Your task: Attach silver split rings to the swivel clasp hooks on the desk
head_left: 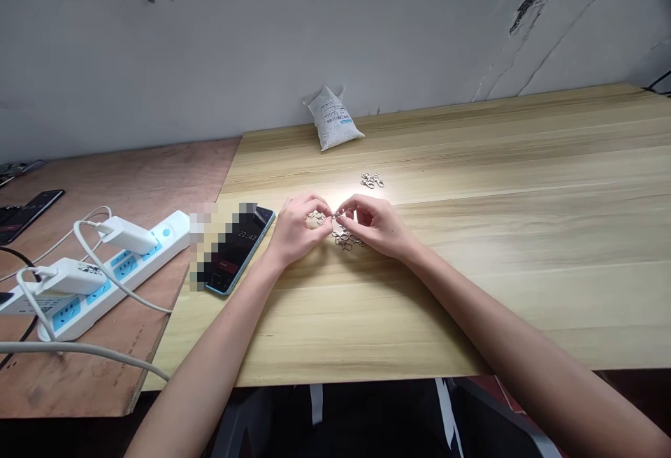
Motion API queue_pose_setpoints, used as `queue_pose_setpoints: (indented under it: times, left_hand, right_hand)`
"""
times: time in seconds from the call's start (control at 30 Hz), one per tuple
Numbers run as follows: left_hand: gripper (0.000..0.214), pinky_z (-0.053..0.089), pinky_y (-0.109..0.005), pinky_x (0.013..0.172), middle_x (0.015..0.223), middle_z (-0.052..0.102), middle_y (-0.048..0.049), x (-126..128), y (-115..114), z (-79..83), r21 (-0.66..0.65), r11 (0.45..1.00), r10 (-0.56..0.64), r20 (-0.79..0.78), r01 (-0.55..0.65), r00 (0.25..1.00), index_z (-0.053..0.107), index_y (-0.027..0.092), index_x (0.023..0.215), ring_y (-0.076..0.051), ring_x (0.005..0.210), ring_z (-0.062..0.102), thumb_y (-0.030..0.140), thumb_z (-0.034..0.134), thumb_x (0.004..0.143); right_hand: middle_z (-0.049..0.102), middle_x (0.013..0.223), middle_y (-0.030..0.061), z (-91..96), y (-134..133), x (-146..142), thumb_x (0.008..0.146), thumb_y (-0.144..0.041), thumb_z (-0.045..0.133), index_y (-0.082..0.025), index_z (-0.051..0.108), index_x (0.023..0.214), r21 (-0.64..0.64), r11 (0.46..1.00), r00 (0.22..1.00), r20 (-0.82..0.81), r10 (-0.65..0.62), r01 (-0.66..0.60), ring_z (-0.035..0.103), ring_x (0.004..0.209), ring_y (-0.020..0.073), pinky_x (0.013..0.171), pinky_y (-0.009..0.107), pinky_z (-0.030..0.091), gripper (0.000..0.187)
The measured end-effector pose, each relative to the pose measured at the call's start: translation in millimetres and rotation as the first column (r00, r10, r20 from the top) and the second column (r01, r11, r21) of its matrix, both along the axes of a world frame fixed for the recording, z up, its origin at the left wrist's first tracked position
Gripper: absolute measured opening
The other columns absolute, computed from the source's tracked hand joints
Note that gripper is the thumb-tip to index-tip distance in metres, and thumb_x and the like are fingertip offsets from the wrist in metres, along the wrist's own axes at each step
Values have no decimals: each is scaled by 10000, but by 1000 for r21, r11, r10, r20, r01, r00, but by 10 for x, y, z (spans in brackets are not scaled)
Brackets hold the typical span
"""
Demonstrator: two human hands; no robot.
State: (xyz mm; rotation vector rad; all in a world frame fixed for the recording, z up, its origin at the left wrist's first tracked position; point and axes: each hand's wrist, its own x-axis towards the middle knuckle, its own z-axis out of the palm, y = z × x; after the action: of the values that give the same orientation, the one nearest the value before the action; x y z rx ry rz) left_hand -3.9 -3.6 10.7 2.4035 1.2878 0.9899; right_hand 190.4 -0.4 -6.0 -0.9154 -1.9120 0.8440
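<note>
My left hand (302,225) and my right hand (378,224) meet fingertip to fingertip above the table, both pinched closed. Between their tips shows a small metal clasp (336,215), mostly covered by the fingers. Just below lies a loose pile of silvery metal clasps (345,240), partly under my right hand. Several thin metal rings (317,217) show in the gap inside my left hand's fingers, lying on the table. Farther back, a small group of metal clasps (372,180) sits apart from the pile.
A white printed plastic bag (335,122) stands near the wall on the wooden table (524,234). Left of my left arm lies a phone (238,252) with its screen lit. A power strip (120,269) with chargers and cables occupies the brown board, with another phone (31,213) beyond.
</note>
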Motion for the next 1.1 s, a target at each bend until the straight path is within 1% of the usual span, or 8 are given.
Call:
queue_pose_setpoints:
  times: [0.2,0.33,0.5,0.67,0.8,0.9,0.97,1.1]
  left_hand:
    - [68,396,-339,826,898,691,5,-12,8,-8,3,1000,14,-9,-14,1000,625,205,793,-183,886,627,140,638,804]
    - [71,418,-333,826,877,687,2,-5,7,-4,1,1000,11,0,-11,1000,620,204,793,-181,867,624,134,626,804]
    - [55,434,-322,816,851,678,-7,1,8,-7,-3,1000,-11,8,11,1000,617,196,800,-174,845,622,143,616,818]
    - [62,432,-307,798,827,663,-1,1,3,-8,-2,1000,-18,-1,18,1000,606,187,790,-162,820,612,137,607,827]
    - [63,434,-305,805,829,664,4,7,-9,-2,2,1000,-12,-8,12,1000,603,192,792,-160,825,610,146,600,836]
    - [66,436,-306,811,827,667,7,13,-14,3,-6,1000,-8,-2,8,1000,606,193,793,-160,827,609,137,603,828]
    - [71,436,-308,819,823,667,8,17,-16,4,-9,1000,-7,3,7,1000,606,192,790,-160,825,610,131,604,825]
    - [69,436,-310,820,816,665,8,22,-15,6,-9,1000,-5,4,5,1000,602,191,784,-160,820,611,134,602,824]
  right_hand:
    - [565,722,-10,1,2,3,896,-314,590,-184,635,813,73,997,997,80,6,-12,401,551,88,543,241,312,161]
    - [592,783,1,-40,35,25,902,-284,574,-190,645,839,90,996,984,176,-8,-8,446,579,89,581,240,333,134]
    - [638,936,36,-78,39,26,908,-261,568,-194,683,936,121,992,951,309,-18,-20,483,610,89,596,241,336,136]
    - [644,972,37,-73,26,18,914,-246,559,-190,689,937,141,990,939,344,-32,-17,497,614,84,596,238,337,143]
    - [637,1013,38,-79,34,24,909,-251,555,-195,683,973,181,983,921,379,-92,24,493,598,78,589,241,333,154]
    - [629,1063,47,-87,39,23,912,-283,549,-205,676,1051,220,970,881,431,-194,106,505,604,86,577,248,322,204]
    - [622,1095,60,-87,41,19,925,-324,532,-211,670,1112,257,953,827,493,-270,158,513,617,99,555,255,297,258]
    - [611,1112,61,-72,43,11,960,-377,473,-247,698,1102,301,942,730,610,-309,147,508,609,105,525,261,240,296]
